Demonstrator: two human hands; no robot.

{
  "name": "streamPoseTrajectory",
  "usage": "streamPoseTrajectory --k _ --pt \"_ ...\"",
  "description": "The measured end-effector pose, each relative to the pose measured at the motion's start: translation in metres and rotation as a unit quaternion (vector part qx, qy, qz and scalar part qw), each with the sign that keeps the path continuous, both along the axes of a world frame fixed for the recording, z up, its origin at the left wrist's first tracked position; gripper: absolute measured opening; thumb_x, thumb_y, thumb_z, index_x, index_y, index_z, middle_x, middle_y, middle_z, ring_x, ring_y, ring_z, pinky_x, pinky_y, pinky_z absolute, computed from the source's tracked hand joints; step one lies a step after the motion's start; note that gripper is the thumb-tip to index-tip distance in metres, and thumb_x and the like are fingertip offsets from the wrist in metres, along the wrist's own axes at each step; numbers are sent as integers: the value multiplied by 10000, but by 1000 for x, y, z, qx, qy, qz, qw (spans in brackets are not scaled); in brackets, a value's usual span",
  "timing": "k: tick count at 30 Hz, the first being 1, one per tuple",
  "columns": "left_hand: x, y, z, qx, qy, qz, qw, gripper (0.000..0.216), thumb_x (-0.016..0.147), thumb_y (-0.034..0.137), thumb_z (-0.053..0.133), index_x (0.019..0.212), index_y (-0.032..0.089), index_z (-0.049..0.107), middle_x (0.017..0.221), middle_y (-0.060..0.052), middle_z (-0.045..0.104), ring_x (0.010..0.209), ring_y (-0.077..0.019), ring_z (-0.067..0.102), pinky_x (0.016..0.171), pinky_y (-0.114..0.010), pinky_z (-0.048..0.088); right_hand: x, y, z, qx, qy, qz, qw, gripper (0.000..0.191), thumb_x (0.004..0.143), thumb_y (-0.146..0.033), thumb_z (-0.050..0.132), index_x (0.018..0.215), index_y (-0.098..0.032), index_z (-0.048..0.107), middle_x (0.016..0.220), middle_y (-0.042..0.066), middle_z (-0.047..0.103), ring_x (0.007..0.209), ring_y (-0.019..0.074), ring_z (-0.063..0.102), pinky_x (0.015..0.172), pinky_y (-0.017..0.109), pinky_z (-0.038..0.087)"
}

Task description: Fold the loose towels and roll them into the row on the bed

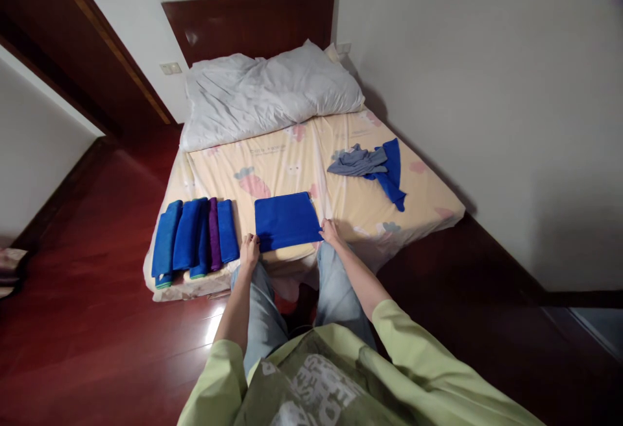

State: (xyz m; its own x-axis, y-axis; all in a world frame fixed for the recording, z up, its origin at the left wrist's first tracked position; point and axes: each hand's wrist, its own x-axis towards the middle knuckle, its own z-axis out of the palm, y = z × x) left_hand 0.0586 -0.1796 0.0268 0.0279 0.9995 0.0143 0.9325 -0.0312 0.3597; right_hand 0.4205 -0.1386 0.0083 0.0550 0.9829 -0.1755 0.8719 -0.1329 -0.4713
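A blue towel (286, 219) lies flat in a rectangle near the front edge of the bed. Its near left corner is pinched by my left hand (250, 250), and its near right corner by my right hand (329, 232). Left of it several folded towels lie side by side: a blue one (227, 231) closest to my left hand, a narrow purple one (213, 234), and more blue ones (187, 234) farther left. To the right, a crumpled grey-blue cloth (359, 160) rests partly over a loose blue towel (393, 176).
The bed (292, 169) has a yellow patterned sheet. A white quilt or pillow (272, 91) is heaped against the dark wooden headboard (253, 23). Walls stand behind and to the right, and a dark red floor (97, 309) surrounds the bed's near side. A door (63, 30) is at the left.
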Motion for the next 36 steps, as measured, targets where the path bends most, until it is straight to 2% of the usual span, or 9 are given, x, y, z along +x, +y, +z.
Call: streamPoseTrajectory --k 2,7,11,13,15,19,23,28,36 --pt "0 -1 -1 -8 -13 -40 999 281 906 114 444 1019 193 688 1114 -104 658 1144 -239 576 1019 -352 485 -1 -1 1 12 18 29 999 208 832 -105 665 1015 -201 694 1083 63 701 969 183 652 910 278 490" --pt "0 -5 -6 -12 -53 -68 996 393 911 89 392 1112 164 721 1201 -98 683 1200 -210 584 1086 -337 466 -3 -3 0 8 48 85 995 411 753 45 557 1015 -210 746 1053 45 738 1025 175 667 942 266 505" --pt "-1 -11 -7 -10 -51 -79 996 371 895 227 560 1240 171 684 1310 -113 649 1259 -240 568 1144 -360 431 3 -6 -2 2 44 128 991 460 710 -19 665 1125 -204 737 1179 74 708 1124 209 643 1022 300 487" --pt "-2 -13 -8 -10 -43 -96 994 483 842 289 656 1313 180 644 1369 -117 613 1297 -266 546 1161 -376 420 5 -7 -2 1 32 162 986 521 675 -82 749 1183 -194 717 1258 96 666 1187 235 611 1062 323 466" --pt "-2 -13 -9 -12 -32 -105 994 574 798 273 690 1359 182 612 1408 -122 584 1320 -282 527 1165 -379 418 5 -7 -1 -1 19 179 984 596 641 -114 798 1224 -191 695 1314 109 621 1233 256 577 1085 341 447" --pt "0 -10 -9 -17 -15 -98 995 616 763 115 609 1375 183 601 1437 -120 571 1331 -282 520 1154 -379 427 -3 -9 7 -19 -11 176 984 641 640 -76 791 1254 -211 667 1343 104 577 1231 257 562 1071 347 443" --pt "2 -6 -8 -22 -8 -90 996 618 755 2 511 1335 176 633 1405 -125 609 1322 -265 533 1127 -382 444 -10 -13 16 -24 -47 160 986 573 715 -35 716 1252 -228 662 1338 97 589 1209 241 575 1053 339 445" --pt "-2 -5 -6 -23 -10 -73 997 571 806 11 482 1320 191 651 1360 -120 641 1308 -234 553 1116 -358 447 -13 -14 21 0 -39 138 990 460 838 -42 601 1249 -231 687 1335 105 630 1198 241 608 1049 324 456" --pt "-6 -19 2 -24 -57 -40 997 550 792 38 526 1296 197 679 1218 -116 700 1234 -233 603 1101 -351 466 -3 -21 20 22 7 87 996 361 916 -109 537 1196 -233 729 1302 67 692 1233 216 626 1081 313 463"
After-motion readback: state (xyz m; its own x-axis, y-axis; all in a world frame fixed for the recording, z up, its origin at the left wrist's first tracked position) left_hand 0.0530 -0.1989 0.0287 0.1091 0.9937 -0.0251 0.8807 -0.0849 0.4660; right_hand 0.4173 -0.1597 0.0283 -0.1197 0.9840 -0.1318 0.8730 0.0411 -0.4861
